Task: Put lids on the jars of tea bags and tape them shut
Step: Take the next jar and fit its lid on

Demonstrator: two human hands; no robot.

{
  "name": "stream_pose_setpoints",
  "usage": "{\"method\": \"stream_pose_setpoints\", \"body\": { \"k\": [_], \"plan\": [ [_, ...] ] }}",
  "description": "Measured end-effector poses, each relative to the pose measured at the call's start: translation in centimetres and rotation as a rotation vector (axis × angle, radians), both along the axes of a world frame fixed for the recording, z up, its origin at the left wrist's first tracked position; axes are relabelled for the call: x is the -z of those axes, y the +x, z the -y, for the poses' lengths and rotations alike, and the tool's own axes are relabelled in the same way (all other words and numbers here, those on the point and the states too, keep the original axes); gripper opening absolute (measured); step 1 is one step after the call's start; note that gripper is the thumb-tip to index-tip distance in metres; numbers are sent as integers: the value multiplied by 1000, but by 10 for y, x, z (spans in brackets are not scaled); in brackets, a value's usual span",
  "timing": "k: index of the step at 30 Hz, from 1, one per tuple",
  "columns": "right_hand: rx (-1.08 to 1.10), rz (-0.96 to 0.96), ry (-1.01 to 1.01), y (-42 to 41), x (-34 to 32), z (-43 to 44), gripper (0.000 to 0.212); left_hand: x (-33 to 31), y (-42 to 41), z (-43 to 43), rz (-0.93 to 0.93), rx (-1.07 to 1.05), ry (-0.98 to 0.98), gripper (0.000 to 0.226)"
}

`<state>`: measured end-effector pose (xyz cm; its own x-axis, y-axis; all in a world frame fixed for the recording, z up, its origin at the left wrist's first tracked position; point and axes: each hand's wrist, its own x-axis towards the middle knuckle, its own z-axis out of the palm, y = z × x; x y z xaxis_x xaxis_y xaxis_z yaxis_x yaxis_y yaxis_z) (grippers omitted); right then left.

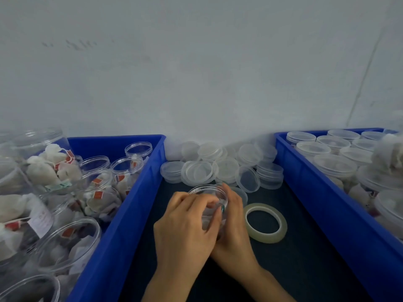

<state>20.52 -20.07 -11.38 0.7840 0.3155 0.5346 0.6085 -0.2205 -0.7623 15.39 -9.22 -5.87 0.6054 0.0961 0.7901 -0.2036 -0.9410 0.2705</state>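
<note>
unlidded jars [65, 243] of tea bags crowded the left bin [139, 184], work outstanding. between bins, left hand [185, 227] and right hand [234, 227] each had a grip clamped round one clear jar [207, 191], its lid status unclear. loose lids [218, 168] lay behind, tape roll [267, 237] just beside, untouched. lidded jars [333, 164] filled the right bin [316, 203], seemingly finished.

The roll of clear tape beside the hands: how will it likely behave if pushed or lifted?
The tape roll lies flat on the dark mat, so a push would probably slide it, not roll it. It is a thin ring with a wide hole, so likely light and stiff. Stood on edge, it may roll away.
</note>
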Motion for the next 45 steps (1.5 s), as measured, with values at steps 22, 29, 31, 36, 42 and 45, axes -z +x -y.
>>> {"method": "stream_pose_setpoints", "body": {
  "k": [22,29,31,36,42,45],
  "plan": [
    [159,-34,-617,113,4,0,65,42,20,-4,-274,184,-485,94],
    [79,-138,58,77,-22,26,45,45,22,-5,-269,212,-534,101],
    [-38,-111,184,55,-36,36,40,46,23,-3,-275,210,-570,110],
    [-103,148,-119,24,-39,44,41,44,30,4,-314,175,-613,117],
    [-89,203,-206,19,-33,45,42,45,35,6,-290,216,-445,94],
    [-122,165,-168,19,-26,46,52,45,36,2,-281,232,-430,82]
  ]
}}
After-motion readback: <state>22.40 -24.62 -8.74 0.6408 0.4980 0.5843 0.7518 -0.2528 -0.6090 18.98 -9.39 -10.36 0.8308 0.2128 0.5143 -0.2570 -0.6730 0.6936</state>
